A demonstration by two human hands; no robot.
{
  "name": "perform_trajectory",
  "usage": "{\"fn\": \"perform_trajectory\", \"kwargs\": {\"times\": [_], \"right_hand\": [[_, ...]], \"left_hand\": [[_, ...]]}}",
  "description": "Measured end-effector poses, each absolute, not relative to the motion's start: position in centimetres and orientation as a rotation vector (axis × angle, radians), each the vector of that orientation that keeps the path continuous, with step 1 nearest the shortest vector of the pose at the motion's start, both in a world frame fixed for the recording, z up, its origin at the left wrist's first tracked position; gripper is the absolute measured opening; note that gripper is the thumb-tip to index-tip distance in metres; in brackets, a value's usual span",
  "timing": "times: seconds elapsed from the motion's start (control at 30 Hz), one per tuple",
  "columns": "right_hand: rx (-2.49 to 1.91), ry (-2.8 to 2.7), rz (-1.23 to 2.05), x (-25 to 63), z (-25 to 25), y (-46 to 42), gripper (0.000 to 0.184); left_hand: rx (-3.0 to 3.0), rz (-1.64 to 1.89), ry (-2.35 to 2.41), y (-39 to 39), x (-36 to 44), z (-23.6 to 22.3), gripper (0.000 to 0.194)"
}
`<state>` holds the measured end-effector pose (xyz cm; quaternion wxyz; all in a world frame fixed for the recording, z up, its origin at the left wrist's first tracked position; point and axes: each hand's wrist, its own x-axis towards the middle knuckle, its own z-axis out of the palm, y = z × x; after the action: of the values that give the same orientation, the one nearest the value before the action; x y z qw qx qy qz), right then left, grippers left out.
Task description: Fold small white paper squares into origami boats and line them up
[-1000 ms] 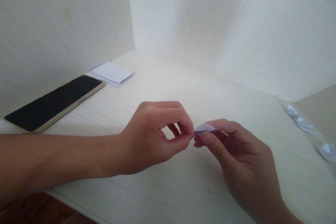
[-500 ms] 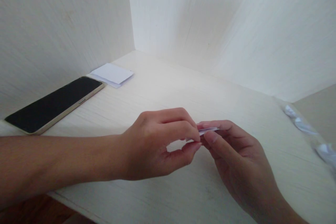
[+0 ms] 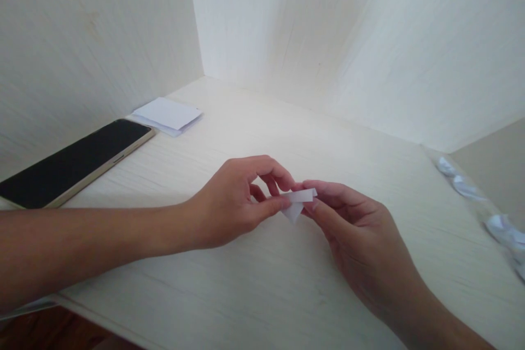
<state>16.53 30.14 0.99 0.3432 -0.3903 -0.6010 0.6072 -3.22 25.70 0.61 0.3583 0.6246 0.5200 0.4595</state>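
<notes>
A small folded piece of white paper [image 3: 294, 210] is held between both hands above the white table [image 3: 213, 295]. It has a narrow strip along its top and a pointed part hanging below. My left hand [image 3: 241, 199] pinches its left end between thumb and fingers. My right hand [image 3: 361, 235] grips the right end, thumb in front and fingers behind. Fingers of both hands meet behind the paper, so part of it is hidden.
A black-screened phone [image 3: 77, 161] lies at the left beside the wall. Behind it rests a small stack of white paper [image 3: 168, 114]. Along the right edge sit several folded white paper pieces [image 3: 465, 187], blurred. White walls [image 3: 328, 38] enclose the table's back and left.
The paper has been turned, so its strip and pointed lower part now show, where only a thin edge showed before. Both hands have shifted slightly left and up; the view has moved a little.
</notes>
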Motion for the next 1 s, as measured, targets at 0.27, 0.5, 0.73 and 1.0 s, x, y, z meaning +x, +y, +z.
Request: {"fn": "perform_trajectory", "kwargs": {"times": [0.27, 0.5, 0.73, 1.0], "right_hand": [[-1.091, -1.681, 1.215, 16.0, 1.8, 29.6, 0.015], [-1.102, -1.744, 0.891, 16.1, 1.3, 29.0, 0.009], [-1.058, -1.843, 0.619, 15.9, 1.6, 28.1, 0.005], [-1.129, -1.816, 0.700, 15.6, 2.0, 28.1, 0.007]], "left_hand": [[1.750, 1.200, 1.347, 25.3, -3.4, 0.6, 0.003], [1.701, 1.188, 1.388, 25.6, -3.2, 0.5, 0.003], [1.599, 1.230, 1.299, 25.4, -3.0, 0.2, 0.009], [1.312, 1.221, 1.244, 25.4, -2.8, 0.6, 0.017]]}}
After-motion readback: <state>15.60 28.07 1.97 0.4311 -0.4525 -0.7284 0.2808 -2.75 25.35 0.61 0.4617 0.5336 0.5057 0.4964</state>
